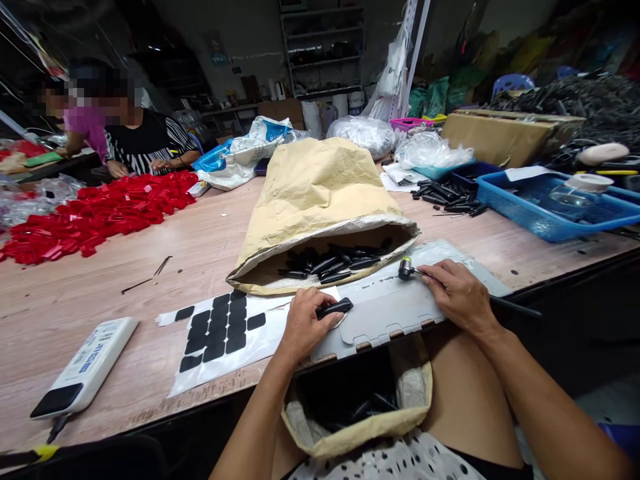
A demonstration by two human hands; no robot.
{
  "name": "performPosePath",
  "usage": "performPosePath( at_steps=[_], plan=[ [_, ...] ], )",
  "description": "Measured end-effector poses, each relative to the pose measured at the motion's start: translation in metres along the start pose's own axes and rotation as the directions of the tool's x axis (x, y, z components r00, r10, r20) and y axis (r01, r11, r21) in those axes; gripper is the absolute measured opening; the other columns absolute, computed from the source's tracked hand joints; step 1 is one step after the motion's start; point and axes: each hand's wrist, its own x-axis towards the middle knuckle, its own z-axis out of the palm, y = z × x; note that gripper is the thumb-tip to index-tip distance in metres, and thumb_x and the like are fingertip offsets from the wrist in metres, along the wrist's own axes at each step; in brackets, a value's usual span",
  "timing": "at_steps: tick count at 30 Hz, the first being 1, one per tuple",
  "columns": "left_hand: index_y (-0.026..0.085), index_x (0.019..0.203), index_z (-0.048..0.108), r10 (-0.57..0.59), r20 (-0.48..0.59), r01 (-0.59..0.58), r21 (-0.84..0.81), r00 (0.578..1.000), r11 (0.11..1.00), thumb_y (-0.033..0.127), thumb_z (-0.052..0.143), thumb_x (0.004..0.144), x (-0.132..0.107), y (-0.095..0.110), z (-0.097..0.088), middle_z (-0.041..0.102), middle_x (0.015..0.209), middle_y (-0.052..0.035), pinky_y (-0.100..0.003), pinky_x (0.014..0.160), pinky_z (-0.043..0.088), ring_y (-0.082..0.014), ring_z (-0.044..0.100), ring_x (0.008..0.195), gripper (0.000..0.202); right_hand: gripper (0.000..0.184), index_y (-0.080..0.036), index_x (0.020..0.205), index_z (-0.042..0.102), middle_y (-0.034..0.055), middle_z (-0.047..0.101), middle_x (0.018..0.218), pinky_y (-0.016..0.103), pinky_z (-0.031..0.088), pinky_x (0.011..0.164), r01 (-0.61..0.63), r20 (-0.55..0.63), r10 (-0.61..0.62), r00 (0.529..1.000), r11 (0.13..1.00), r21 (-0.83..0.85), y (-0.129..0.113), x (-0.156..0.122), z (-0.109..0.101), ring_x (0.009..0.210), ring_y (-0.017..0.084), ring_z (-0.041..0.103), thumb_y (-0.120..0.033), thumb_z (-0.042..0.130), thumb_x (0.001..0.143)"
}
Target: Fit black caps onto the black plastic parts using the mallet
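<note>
The left hand (309, 321) grips a black part (337, 308) between thumb and fingers, at the left portion of the grey board (390, 313) along the near edge of the desk (165, 293). The right hand (461, 293) is closed around a small hammer (405, 269); its head is directed left, above the board, and its black grip projects to the right. The head and the black part are apart. A sheet of black stickers (215, 333) lies left of the board. On the far side of the board, a tan sack (325, 180) lies with its mouth facing near, showing more black pieces (336, 263) inside. A second sack (423, 400) stands open below the near edge. A white power strip (90, 363) is positioned at near left; a blue tray (550, 227) is at far right.
</note>
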Motion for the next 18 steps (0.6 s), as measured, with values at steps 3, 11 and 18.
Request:
performPosePath(
  at_steps=[3,11,18],
  plan=[
    [0.025,0.095,0.074,-0.01,0.003,0.01,-0.027,1.0,1.0,0.025,0.08,0.08,0.0,0.0,-0.001,0.069,0.093,-0.0009,-0.037,0.088,0.04,-0.0235,0.054,0.099,0.016,0.025,-0.023,0.12,0.069,0.0058,0.068,0.098,0.036,0.051,0.087,-0.009,-0.058,0.023,0.998,0.974,0.225,-0.036,0.003,-0.016,0.096,0.022,0.064,-0.025,0.054,0.1],
    [0.025,0.093,0.075,-0.018,0.006,0.018,-0.045,1.0,0.999,0.026,0.083,0.078,0.0,-0.004,0.001,0.068,0.091,0.0,-0.036,0.087,0.039,-0.0228,0.054,0.098,0.018,0.032,-0.025,0.128,0.065,0.005,0.066,0.098,0.032,0.053,0.083,-0.053,0.098,-0.005,0.995,0.815,0.577,-0.146,-0.004,-0.028,0.092,0.018,0.064,-0.017,0.052,0.101],
    [0.023,0.082,0.072,-0.035,-0.001,0.035,-0.006,0.999,0.999,0.029,0.08,0.08,0.0,-0.002,0.002,0.064,0.085,-0.0007,-0.034,0.081,0.039,-0.0225,0.052,0.093,0.011,0.047,-0.026,0.134,0.064,0.0047,0.063,0.089,0.032,0.051,0.075,0.062,0.054,-0.091,0.994,0.915,0.398,-0.167,-0.014,-0.012,0.085,0.019,0.06,-0.004,0.047,0.096]
  ],
)
